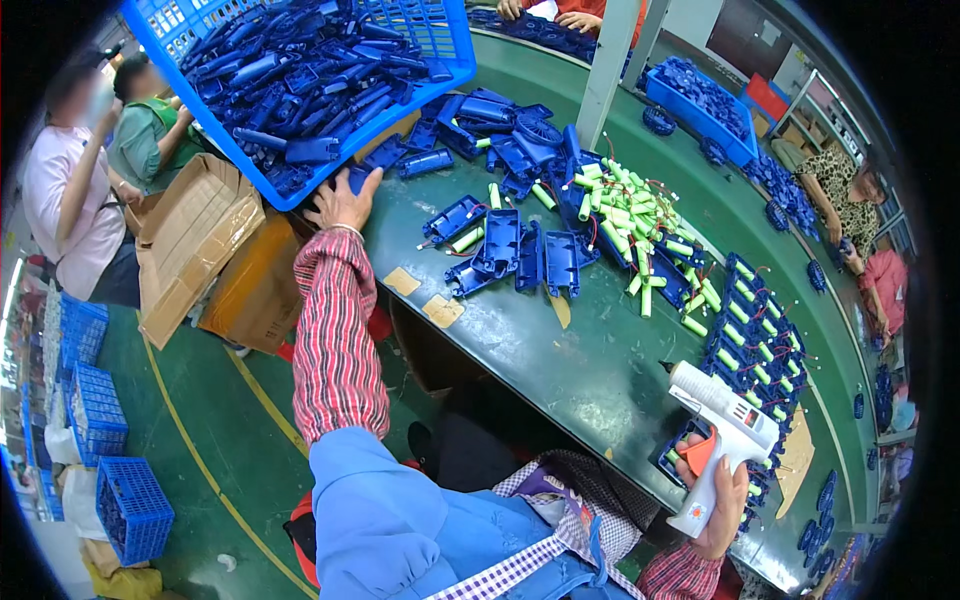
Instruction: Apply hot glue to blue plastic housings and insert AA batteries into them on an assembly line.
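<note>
My right hand [728, 500] grips a white hot glue gun [725, 415] with an orange trigger, its dark nozzle pointing to the upper left over the table's near edge. Beside it, rows of blue plastic housings [740, 325] hold green battery cells with thin wires. My left arm stretches forward. My left hand [343, 205] has its fingers spread at the table edge, against blue plastic shells below a tilted blue crate [455, 75]. Several loose housings [500, 240] lie to its right, near a heap of green cells [625, 210].
The crate is heaped with blue shells. An open cardboard box [200, 230] stands left of the table. A grey post [605, 75] rises at the far side. Across the green conveyor, a second blue bin [700, 105] holds more parts. Other people stand or work at left, far side and right.
</note>
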`<state>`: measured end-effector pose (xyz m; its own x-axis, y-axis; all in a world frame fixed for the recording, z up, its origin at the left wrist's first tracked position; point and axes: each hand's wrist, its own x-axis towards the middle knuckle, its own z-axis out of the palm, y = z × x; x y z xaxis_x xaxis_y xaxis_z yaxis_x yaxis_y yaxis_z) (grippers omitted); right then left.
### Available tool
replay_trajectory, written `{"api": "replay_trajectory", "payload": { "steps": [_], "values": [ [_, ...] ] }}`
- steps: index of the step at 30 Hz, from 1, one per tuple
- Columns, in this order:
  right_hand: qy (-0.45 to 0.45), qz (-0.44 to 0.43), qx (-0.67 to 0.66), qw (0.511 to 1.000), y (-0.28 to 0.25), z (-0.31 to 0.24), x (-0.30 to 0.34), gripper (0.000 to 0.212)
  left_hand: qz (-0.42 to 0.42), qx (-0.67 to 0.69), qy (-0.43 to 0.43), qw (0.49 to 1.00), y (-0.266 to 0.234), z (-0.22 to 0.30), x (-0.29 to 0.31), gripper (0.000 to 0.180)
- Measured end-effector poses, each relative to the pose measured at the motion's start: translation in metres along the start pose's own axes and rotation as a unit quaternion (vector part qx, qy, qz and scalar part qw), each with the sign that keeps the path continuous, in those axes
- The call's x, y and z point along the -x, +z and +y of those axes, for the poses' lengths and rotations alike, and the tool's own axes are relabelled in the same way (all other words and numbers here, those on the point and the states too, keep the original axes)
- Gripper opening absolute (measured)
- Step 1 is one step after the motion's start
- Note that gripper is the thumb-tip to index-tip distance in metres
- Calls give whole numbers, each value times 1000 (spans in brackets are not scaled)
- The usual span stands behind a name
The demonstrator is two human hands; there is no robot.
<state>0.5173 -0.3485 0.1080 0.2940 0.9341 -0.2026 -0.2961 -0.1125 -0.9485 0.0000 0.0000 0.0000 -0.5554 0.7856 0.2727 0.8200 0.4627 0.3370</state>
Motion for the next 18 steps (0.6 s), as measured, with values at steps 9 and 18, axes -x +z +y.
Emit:
{"api": "replay_trajectory", "payload": {
  "steps": [9,18],
  "values": [
    [8,8,-9,1000,5,-1,5,43,104,113,234,960,19,62,23,73],
    [6,2,-43,999,6,0,6,45,-72,8,228,971,19,82,32,64]
  ]
}}
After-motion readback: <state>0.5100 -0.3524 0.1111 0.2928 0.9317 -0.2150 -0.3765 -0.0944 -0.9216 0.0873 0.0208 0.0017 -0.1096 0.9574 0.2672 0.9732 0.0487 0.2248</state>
